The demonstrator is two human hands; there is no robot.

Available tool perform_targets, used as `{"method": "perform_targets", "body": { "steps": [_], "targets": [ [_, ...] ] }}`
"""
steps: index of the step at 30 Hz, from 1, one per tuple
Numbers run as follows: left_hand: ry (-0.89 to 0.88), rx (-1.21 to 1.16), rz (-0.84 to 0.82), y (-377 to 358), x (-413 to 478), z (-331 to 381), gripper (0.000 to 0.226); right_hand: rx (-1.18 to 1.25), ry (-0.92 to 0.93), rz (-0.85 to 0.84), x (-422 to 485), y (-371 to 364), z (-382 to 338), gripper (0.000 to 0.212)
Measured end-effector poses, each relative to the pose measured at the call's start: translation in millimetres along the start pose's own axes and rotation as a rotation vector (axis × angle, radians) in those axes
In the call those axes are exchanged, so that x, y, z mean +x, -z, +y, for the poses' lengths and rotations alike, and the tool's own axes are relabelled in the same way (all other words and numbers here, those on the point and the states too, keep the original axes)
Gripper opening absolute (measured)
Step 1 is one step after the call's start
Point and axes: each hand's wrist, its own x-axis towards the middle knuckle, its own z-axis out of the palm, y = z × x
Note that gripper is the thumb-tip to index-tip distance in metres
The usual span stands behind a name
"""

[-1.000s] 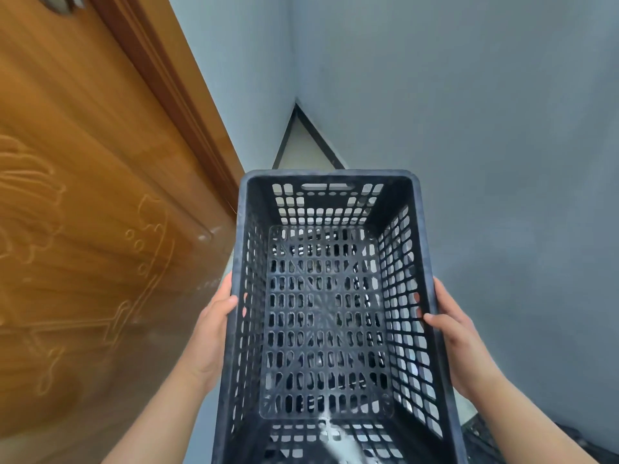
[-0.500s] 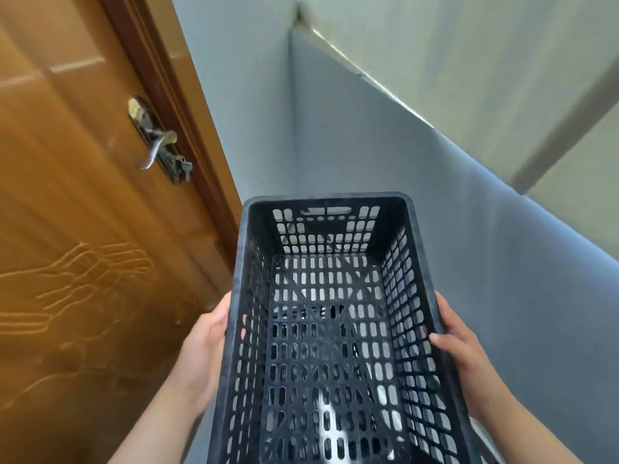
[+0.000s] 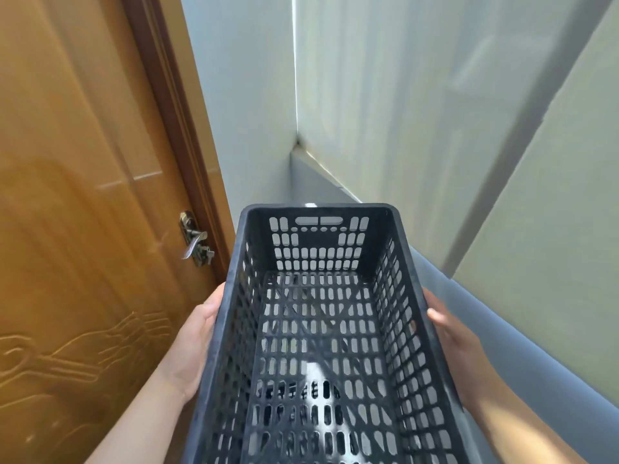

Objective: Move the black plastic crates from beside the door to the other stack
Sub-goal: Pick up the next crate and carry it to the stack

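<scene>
I hold one black plastic crate (image 3: 321, 329) in front of me, raised off the floor, its open top facing me and its slotted walls and base empty. My left hand (image 3: 196, 343) grips the crate's left long side, fingers wrapped under the wall. My right hand (image 3: 450, 339) grips the right long side the same way. No other crate and no stack shows in the head view.
A wooden door (image 3: 83, 229) with a carved panel and a metal lever handle (image 3: 196, 244) fills the left. Its brown frame (image 3: 174, 105) meets a pale grey wall (image 3: 248, 112). A second wall (image 3: 435, 128) runs along the right, forming a corner ahead.
The view has swung upward: the door handle dropped lower in frame and the wall corner came into sight. The crate rose with both hands, and the dark crates at bottom right left the view.
</scene>
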Motion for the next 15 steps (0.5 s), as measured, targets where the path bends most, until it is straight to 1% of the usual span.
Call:
{"method": "perform_targets", "body": {
  "steps": [5, 8, 11, 15],
  "targets": [
    [-0.036, -0.064, -0.017, -18, -14, 32, 0.040, 0.089, 0.054, 0.038, -12, -3, -23, 0.049],
    [-0.058, -0.075, -0.036, -18, -18, 43, 0.040, 0.094, 0.037, 0.075, -22, -4, -33, 0.049],
    [-0.059, -0.042, -0.070, -18, -18, 48, 0.041, 0.138, 0.013, 0.072, -37, -9, -40, 0.049],
    [-0.048, 0.005, -0.166, -20, -19, 54, 0.042, 0.108, 0.046, 0.179, -68, -18, -44, 0.046]
  ]
}}
